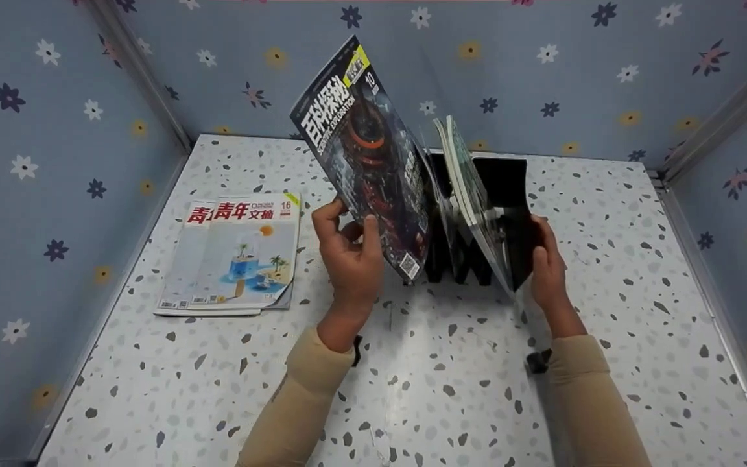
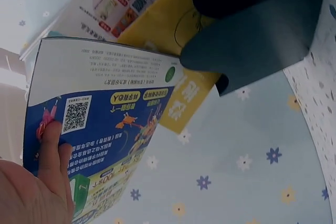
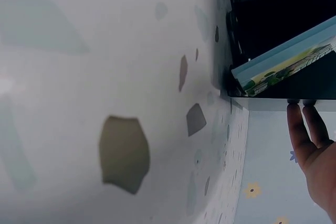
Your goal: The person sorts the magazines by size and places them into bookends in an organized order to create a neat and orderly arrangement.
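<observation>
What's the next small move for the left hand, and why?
Probably have the left hand tilt the dark-covered paper magazine slightly more upright: it leans left, pinched low by that hand, near the left of the black slotted rack. The right hand touches the rack's right side, so can likely steady it. Whether the magazine's lower edge sits in a slot isn't clear.

The right grip (image 3: pixel 318 163) touches a black rack (image 3: pixel 278 27) holding a slanted magazine (image 3: pixel 289 64).
</observation>
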A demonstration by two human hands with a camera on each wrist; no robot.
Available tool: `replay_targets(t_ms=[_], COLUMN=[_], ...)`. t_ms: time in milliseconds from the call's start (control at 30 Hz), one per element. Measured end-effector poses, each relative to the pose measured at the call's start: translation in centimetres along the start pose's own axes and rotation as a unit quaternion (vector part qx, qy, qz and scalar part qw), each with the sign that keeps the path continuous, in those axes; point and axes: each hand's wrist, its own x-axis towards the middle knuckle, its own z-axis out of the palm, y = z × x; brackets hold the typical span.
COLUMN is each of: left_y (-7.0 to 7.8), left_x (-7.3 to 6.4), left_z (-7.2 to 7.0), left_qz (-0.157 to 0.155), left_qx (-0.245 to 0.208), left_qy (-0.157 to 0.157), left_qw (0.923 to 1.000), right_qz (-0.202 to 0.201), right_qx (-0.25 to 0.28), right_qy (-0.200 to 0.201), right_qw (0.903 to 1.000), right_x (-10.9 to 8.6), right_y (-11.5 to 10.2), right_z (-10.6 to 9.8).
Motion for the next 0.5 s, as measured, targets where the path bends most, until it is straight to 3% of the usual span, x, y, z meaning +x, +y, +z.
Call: replay_targets(t_ms=[500], left_y=[-0.6], left_x=[-2.0], left_z=[3.1], left_qz=[-0.013], left_qx=[0.012], left_qy=[-0.035], left_qw=[0.9992], right_qz=[0.0], right_qx=[-0.003], right_qy=[0.003], right_qw=[1.0], right_x=[0.0], right_y=[0.2], right_z=[-0.1])
